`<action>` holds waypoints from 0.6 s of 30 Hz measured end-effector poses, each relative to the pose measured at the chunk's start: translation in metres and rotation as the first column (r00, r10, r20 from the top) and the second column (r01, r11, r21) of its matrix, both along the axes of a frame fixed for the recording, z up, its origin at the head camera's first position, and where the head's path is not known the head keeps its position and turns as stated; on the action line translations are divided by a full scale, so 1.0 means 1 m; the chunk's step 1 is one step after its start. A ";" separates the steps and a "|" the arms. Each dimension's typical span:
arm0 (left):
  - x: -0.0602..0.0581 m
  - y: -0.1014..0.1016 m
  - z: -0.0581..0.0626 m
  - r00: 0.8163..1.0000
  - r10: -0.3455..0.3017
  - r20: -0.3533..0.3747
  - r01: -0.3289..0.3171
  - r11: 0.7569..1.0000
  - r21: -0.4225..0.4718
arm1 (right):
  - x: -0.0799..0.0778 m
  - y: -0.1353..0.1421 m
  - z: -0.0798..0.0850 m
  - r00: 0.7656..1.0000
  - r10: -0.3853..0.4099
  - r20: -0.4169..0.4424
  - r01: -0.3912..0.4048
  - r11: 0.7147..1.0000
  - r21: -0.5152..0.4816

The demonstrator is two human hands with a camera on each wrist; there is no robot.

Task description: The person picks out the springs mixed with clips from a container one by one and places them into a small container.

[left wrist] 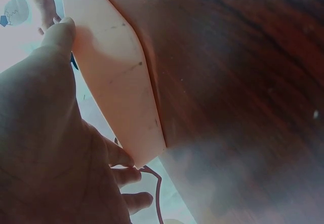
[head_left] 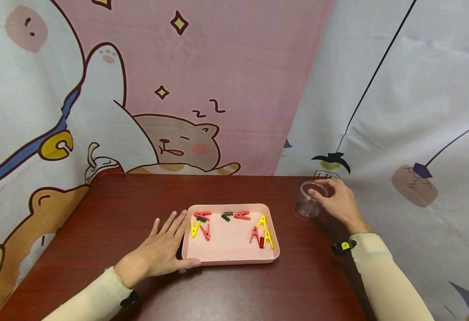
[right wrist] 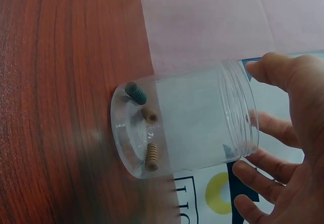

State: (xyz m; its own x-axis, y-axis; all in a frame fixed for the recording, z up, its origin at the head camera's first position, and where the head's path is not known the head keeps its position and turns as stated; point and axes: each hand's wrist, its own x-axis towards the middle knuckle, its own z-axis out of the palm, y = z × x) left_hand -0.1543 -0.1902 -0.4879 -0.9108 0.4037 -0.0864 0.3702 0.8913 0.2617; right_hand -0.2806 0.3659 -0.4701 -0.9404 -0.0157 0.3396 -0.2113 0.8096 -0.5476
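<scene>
Left hand (head_left: 160, 249) at tray's (head_left: 226, 240) nine o'clock, fingers spread flat, touching wall. Right hand (head_left: 340, 203) holds rim of clear jar (right wrist: 195, 115), upright at tray's two o'clock; firmness cannot tell. Three ridged pieces (right wrist: 152, 156) inside. Clips (head_left: 241, 216) in tray at ten, one, three. Step, seemingly: handling jar, steadying tray. Next move calls for level grip or clean release.

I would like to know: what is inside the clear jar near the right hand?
Inside the jar, one green piece and two brown pieces lie at the bottom. Anything directly behind these pieces is covered and cannot be seen.
</scene>
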 end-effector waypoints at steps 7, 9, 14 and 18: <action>0.000 0.000 0.000 1.000 0.005 0.009 -0.005 1.000 -0.003 | 0.000 -0.003 -0.001 1.000 -0.016 0.007 0.016 1.000 -0.010; 0.000 0.000 0.000 1.000 0.004 0.009 -0.004 1.000 -0.003 | 0.000 -0.003 0.000 1.000 -0.013 -0.001 0.013 1.000 -0.007; -0.001 0.000 -0.001 1.000 -0.001 0.003 0.001 1.000 -0.003 | 0.003 -0.004 0.002 1.000 -0.005 -0.027 0.004 1.000 -0.007; -0.001 0.000 -0.001 1.000 -0.001 0.001 0.001 1.000 -0.004 | 0.005 -0.005 0.003 0.999 0.000 -0.037 0.000 1.000 -0.002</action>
State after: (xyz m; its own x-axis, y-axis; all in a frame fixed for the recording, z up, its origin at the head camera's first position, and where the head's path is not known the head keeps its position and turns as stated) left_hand -0.1549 -0.1901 -0.4885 -0.9103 0.4044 -0.0888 0.3709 0.8918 0.2589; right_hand -0.2757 0.3606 -0.4669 -0.9272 -0.0153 0.3743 -0.2317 0.8085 -0.5409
